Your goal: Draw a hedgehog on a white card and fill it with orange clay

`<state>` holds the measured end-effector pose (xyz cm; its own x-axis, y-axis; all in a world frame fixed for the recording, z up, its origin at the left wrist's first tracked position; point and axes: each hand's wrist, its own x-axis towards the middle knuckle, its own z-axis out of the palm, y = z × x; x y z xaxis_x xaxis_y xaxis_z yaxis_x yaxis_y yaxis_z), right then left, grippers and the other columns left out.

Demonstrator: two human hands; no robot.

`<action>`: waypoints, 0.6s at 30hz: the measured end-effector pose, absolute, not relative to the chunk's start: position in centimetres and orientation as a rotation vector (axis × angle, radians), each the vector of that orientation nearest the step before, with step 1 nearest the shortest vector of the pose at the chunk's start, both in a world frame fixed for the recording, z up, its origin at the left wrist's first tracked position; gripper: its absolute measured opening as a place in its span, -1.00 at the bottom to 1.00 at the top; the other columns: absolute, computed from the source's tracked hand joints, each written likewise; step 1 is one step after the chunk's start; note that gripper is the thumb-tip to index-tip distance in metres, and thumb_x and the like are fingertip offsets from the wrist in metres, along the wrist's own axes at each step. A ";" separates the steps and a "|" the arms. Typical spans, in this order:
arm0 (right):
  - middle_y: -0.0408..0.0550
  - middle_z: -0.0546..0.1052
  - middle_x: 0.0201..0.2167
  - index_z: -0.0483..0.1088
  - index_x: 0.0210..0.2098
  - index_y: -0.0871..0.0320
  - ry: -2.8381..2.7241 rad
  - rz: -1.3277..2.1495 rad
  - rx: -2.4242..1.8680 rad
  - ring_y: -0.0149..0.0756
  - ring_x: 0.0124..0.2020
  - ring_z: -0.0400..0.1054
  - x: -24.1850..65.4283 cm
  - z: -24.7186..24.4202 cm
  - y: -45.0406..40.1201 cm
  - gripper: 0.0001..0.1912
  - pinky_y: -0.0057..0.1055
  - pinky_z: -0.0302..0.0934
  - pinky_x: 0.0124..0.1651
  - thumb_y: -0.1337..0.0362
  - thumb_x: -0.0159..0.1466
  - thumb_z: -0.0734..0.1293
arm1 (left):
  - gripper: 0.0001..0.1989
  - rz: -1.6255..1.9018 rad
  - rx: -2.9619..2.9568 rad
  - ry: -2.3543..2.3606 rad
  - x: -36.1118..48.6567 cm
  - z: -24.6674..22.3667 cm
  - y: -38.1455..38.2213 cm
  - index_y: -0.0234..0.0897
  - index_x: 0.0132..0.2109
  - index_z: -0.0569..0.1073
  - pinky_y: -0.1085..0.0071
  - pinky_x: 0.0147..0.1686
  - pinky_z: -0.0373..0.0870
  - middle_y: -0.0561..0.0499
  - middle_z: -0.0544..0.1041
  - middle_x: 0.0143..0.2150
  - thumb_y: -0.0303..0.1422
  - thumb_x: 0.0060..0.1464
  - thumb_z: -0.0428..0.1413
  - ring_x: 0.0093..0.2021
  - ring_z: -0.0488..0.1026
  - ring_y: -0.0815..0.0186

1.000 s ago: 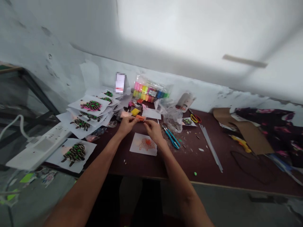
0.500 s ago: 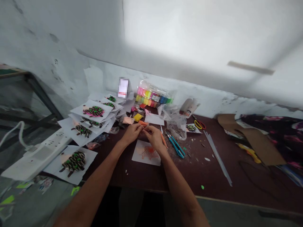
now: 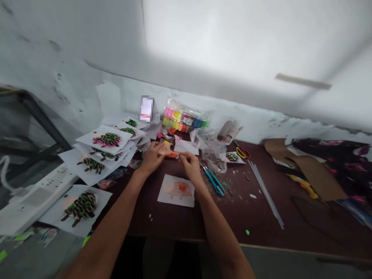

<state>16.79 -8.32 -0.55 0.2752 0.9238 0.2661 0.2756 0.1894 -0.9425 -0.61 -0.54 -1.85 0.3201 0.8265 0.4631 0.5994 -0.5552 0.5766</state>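
Observation:
My left hand (image 3: 153, 157) is closed, its fingers gripping a small peach-coloured clay packet (image 3: 164, 149). Beside that packet lies an orange clay packet (image 3: 173, 154). My right hand (image 3: 190, 164) is just right of the orange packet, thumb and fingers pinched together; what sits between them is too small to make out. Below the hands a white card (image 3: 165, 196) lies flat on the table, with an orange-red hedgehog drawing and an orange patch on its back. A bit of yellow clay packet (image 3: 166, 143) shows behind the peach one.
Finished hedgehog cards (image 3: 106, 138) are stacked at left, by a white power strip (image 3: 43, 193). Marker-like coloured clay pack (image 3: 186, 121), phone (image 3: 147, 108) and clear bag (image 3: 215, 155) stand behind. Blue-handled cutters (image 3: 214, 181), scissors (image 3: 241, 152) and clear sticks (image 3: 266, 193) lie right.
My left hand has taken hold of the peach packet, which lay on the table before. My hands have moved apart, and the hedgehog drawing is uncovered. The view has shifted slightly right.

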 end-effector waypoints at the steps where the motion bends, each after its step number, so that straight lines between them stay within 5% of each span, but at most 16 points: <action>1: -0.25 0.33 -0.64 0.40 -0.45 0.14 -1.244 0.696 -1.340 -0.43 -0.58 0.17 17.1 -0.6 -8.3 -0.71 -0.49 0.06 -0.49 0.03 0.18 0.29 | -0.57 1.126 2.245 1.203 -0.2 -1.8 -0.8 -0.34 0.10 0.46 0.18 0.05 0.36 -0.20 0.44 0.01 -0.37 0.07 0.08 0.02 0.42 0.08; 7: -0.22 0.34 -0.62 0.41 -0.46 0.15 -1.272 0.807 -1.340 -0.45 -0.62 0.14 17.5 -0.9 -8.0 -0.68 -0.50 0.03 -0.54 0.01 0.16 0.28 | -0.69 1.168 2.123 0.890 1.0 -2.0 -2.1 -0.29 -0.04 0.50 0.17 0.11 0.35 -0.12 0.50 0.00 -0.38 0.05 0.10 0.03 0.45 0.14; 18: -0.23 0.33 -0.64 0.42 -0.48 0.15 -1.370 0.856 -1.366 -0.47 -0.62 0.15 17.4 -1.4 -8.2 -0.73 -0.51 0.03 -0.52 0.08 0.15 0.27 | -0.58 1.133 2.131 0.765 0.4 -1.5 -2.6 -0.29 0.02 0.52 0.28 0.00 0.39 -0.08 0.50 -0.07 -0.54 0.00 0.05 -0.05 0.44 0.21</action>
<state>17.44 -8.19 -1.39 0.1147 0.9809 0.1570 0.2888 0.1183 -0.9500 0.39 -2.60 -1.52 0.4698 0.7191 0.5121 0.2061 -0.6534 0.7284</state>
